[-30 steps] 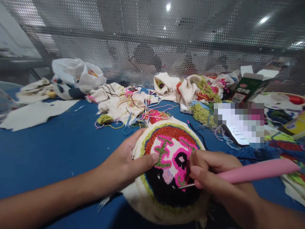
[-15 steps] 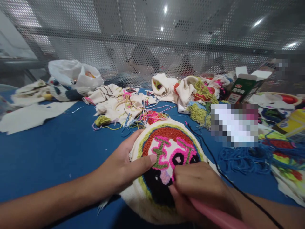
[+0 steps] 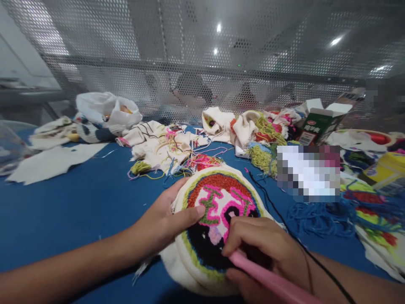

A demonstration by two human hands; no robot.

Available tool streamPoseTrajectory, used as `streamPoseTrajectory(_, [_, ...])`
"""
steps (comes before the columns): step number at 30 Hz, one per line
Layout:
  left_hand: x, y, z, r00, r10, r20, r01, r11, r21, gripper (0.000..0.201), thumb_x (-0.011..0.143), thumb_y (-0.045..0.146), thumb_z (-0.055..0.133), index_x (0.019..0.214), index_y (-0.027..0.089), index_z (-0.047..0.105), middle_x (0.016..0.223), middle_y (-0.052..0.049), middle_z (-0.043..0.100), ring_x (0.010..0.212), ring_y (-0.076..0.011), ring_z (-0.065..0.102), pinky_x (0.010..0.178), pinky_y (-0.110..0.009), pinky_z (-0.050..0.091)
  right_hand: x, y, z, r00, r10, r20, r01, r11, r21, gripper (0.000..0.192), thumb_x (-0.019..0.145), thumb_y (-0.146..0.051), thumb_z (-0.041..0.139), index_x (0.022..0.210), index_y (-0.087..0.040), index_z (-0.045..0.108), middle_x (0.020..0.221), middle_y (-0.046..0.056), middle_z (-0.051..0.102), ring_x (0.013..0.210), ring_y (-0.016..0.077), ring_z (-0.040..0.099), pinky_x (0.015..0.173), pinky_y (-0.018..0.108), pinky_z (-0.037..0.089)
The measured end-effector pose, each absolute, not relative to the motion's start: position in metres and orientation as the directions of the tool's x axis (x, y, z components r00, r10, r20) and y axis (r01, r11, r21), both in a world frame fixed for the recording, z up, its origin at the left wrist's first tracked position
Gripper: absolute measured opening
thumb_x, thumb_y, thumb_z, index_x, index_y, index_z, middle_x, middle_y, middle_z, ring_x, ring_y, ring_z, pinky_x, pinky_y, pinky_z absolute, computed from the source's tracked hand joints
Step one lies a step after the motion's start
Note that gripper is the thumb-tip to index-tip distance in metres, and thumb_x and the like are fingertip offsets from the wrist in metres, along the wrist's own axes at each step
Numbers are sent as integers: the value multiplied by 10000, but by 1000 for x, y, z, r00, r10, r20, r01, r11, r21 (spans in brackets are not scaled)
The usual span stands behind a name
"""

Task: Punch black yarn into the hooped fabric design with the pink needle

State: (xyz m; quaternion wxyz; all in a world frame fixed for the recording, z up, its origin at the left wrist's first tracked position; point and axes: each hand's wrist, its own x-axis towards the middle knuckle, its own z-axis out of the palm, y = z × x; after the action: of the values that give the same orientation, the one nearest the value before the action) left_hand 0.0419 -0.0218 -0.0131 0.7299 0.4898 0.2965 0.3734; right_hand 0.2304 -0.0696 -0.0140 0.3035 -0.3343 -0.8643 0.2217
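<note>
Blue table (image 3: 79, 202): left hand (image 3: 160, 223) fingers grip hoop (image 3: 202, 253); right hand (image 3: 265, 249) clenches pink tool (image 3: 268, 283).

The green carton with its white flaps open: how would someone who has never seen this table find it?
Start at the blue table and go to its far right edge, against the perforated metal screen. Just right of the heap of cream cloth tangled with coloured yarn stands the green cardboard carton. Among soft cloth and yarn, it is the only stiff, square-cornered box with open white flaps.

left hand (image 3: 164, 226) gripping with thumb extended, right hand (image 3: 264, 249) curled closed
</note>
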Motion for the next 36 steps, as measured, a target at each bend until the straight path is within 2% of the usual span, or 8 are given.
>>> streamPoseTrajectory(4, [42,-22,-14,543,837,-66,-272,249,930,454,717,201,672,1123,189,470,1037,-71,658,846,-200,647,754,-276,514,229,-74,-1,-526,816,241,539,539,-648,139,718,-145,465,614,-194,386,551,-50,449,493,73,383,485,189,294])
streamPoseTrajectory(7, [42,-22,-15,544,834,-88,-269,273,924,453,728,193,661,1132,192,455,1017,-73,665,837,-203,650,735,-279,522,231,-74,5,-479,863,162,525,430,-735,172,747,-182,428,589,-190,361,551,-48,424,508,80,389,496,202,288])
streamPoseTrajectory(12, [40,-23,-15,545,832,-101,-264,285,922,462,731,191,655,1141,175,442,988,-86,672,832,-213,650,735,-294,526,236,-71,3,-426,890,160,389,340,-856,204,742,-218,426,561,-189,337,534,-47,368,516,88,369,487,221,273])
streamPoseTrajectory(19, [41,-23,-14,538,837,-103,-261,281,923,449,729,180,653,1131,181,453,990,-82,671,838,-215,648,748,-303,523,237,-72,0,-428,892,144,323,300,-898,192,736,-205,424,560,-188,350,548,-45,375,532,89,358,484,221,272])
streamPoseTrajectory(24, [42,-22,-15,539,837,-88,-271,272,924,436,728,168,655,1119,180,463,953,-65,684,799,-190,655,725,-270,524,237,-72,4,-492,863,117,385,336,-860,192,774,-182,429,600,-189,349,573,-49,399,546,83,379,501,203,294])
streamPoseTrajectory(27, [42,-23,-15,532,844,-70,-272,249,930,428,730,170,655,1113,179,465,948,-55,686,801,-180,654,718,-249,521,235,-71,9,-587,806,78,491,431,-757,144,808,-186,455,669,-186,420,638,-38,486,582,83,433,552,195,328])
streamPoseTrajectory(30, [42,-24,-15,526,848,-56,-264,226,938,414,738,182,650,1111,183,469,958,-49,684,805,-171,651,721,-236,517,232,-68,10,-645,760,82,524,518,-676,106,803,-213,495,710,-182,458,680,-32,514,591,78,440,557,184,330])
streamPoseTrajectory(36, [43,-25,-13,525,848,-72,-277,251,928,414,742,165,640,1115,171,460,957,-58,683,801,-178,652,716,-247,523,229,-70,7,-583,808,92,596,501,-627,117,755,-162,526,671,-179,447,622,-52,502,552,64,438,544,171,329])
